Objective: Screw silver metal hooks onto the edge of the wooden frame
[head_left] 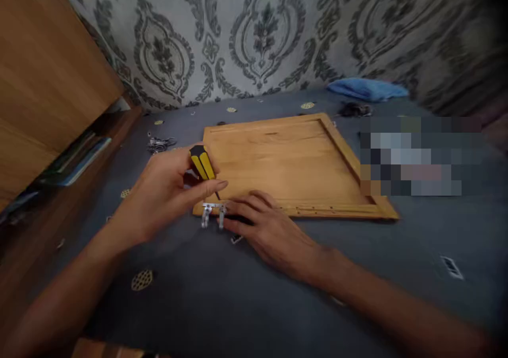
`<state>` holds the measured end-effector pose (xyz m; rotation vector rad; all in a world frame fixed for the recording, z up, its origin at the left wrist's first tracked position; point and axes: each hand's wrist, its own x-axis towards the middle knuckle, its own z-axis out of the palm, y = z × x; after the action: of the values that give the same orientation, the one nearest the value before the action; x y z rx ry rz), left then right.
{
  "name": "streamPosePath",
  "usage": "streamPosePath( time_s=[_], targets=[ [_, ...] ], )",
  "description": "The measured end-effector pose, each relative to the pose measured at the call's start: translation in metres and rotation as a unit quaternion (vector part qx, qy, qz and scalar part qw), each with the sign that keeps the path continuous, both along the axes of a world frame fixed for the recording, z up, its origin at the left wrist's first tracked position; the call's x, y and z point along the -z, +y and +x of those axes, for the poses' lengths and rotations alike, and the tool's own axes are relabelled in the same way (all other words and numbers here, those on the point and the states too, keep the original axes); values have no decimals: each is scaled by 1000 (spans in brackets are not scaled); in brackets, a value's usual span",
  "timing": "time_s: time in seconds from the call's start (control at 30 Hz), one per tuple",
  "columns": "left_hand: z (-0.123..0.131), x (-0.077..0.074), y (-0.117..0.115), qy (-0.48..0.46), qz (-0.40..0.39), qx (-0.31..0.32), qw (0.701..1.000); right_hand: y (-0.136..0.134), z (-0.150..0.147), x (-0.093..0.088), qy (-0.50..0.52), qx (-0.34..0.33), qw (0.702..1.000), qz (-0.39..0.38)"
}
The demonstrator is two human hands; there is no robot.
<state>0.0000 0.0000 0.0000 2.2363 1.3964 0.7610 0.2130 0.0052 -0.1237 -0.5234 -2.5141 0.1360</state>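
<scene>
Slightly tilted, yellow-black screwdriver [202, 163] gripped in left hand [166, 194], right hand [264, 227] flat against silver hinge [212, 213].

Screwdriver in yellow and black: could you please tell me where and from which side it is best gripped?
Grip the screwdriver by its thick handle, coming from the left, as the left hand does: the handle stands up free, while its thin tip points down at the hinge beside the right hand.
</scene>
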Motion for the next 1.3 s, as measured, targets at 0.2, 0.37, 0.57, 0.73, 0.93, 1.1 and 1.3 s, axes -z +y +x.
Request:
streamPosePath(
  time_s=[0.2,0.37,0.57,0.73,0.93,1.1,1.3],
  targets=[
    [4,13,10,29,15,32,999,-1,1,-1,-38,13,999,-18],
    [7,17,11,28,26,42,998,-1,1,0,-33,12,999,-17],
    [7,17,11,32,26,41,998,-1,1,0,-39,15,999,-21],
    [6,16,11,37,24,32,998,0,1,0,-29,11,999,-11],
    [4,17,14,46,38,35,998,0,0,0,-31,17,999,-9],
    [5,17,14,42,27,41,998,0,1,0,-36,14,999,-13],
    [6,16,12,9,-12,57,998,1,1,0,-43,15,999,-22]
  ],
)
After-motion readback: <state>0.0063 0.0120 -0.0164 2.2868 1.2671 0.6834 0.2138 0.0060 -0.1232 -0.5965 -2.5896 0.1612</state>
